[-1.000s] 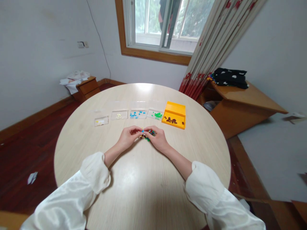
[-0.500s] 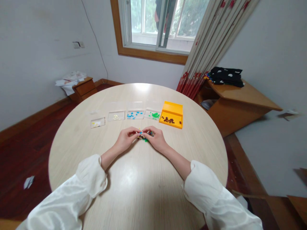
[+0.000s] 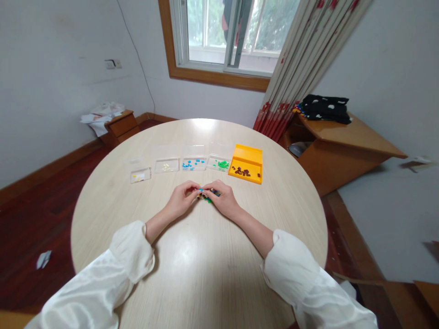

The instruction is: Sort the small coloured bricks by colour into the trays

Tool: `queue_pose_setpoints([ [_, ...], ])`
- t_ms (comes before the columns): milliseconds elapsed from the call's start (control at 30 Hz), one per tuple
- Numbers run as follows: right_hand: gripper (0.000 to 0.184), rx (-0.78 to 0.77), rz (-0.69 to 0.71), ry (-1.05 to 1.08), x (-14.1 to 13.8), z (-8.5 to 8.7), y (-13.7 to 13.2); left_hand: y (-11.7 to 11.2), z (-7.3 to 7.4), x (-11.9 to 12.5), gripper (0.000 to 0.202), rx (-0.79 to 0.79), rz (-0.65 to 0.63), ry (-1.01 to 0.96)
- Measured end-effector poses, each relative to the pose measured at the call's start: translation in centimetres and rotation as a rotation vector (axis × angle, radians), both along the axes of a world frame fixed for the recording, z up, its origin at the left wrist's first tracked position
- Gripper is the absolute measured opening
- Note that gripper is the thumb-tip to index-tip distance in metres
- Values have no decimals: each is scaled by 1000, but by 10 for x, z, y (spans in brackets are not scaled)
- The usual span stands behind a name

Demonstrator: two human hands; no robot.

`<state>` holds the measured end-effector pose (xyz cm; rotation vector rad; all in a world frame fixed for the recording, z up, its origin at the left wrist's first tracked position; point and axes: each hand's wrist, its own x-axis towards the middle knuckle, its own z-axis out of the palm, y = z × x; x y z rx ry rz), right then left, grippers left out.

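Observation:
Near the middle of the round table (image 3: pixel 192 274), my left hand (image 3: pixel 181 197) and my right hand (image 3: pixel 221 197) meet at the fingertips. Both are closed on a small multicoloured building-block model (image 3: pixel 207 196), with blue, green, yellow and dark pieces showing. The fingers cover much of it, so its shape cannot be made out. It appears to rest on or just above the tabletop. A yellow case (image 3: pixel 254 179) of dark brown pieces (image 3: pixel 243 172) lies open beyond my right hand.
Behind my hands stand clear boxes: one with blue pieces (image 3: pixel 187 165), one with green pieces (image 3: pixel 223 164), one with pale pieces (image 3: pixel 166 166), and a smaller box (image 3: pixel 147 175) at the left. A wooden cabinet (image 3: pixel 356 137) is on the right.
The view has shifted very slightly. My hands keep almost the same place and hold on the model; the boxes have not moved.

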<state>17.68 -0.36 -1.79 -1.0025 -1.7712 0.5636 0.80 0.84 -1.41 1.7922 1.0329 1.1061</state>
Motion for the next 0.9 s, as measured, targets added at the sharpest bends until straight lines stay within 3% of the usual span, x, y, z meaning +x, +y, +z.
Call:
queue_pose_setpoints([
  [200, 11, 16, 15, -62, -2, 2, -1, 1, 1, 0, 16, -19, 39, 0],
  [500, 13, -66, -10, -57, -2, 7, -5, 12, -1, -10, 15, 69, 292, 54],
  [900, 13, -57, -9, -67, -3, 8, -4, 74, -14, -18, 19, 221, 599, 50],
])
